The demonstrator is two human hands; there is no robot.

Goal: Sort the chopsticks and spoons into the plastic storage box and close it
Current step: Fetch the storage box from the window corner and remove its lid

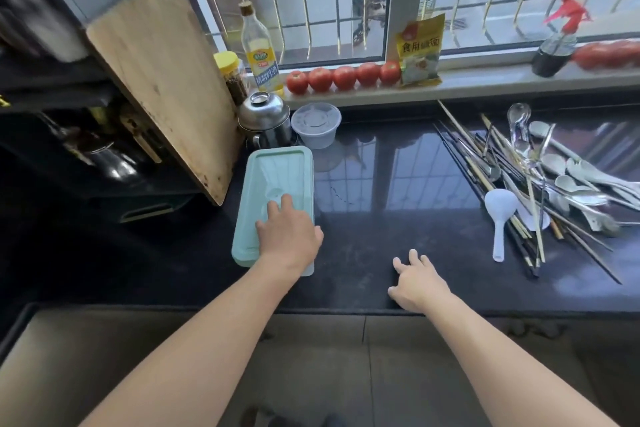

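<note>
Dark glossy counter (381, 184) under a barred window, tomatoes (343, 77) lined on the sill. We see the mint plastic storage box (277, 184) at counter left, lid on, long axis running away from us toward the window; contents hidden. Left hand (289, 234) rests flat on its near end, fingers relaxed, holding nothing. Right hand (417, 282) lies on the counter edge, fingers loosely spread, empty, well apart from the box. Chopsticks (491, 177) and spoons (581, 180) piled at far right, mostly pointing diagonally; white rice paddle (498, 215) at the pile's near-left edge. A lidded clear tub (316, 123) sits behind the box.
</note>
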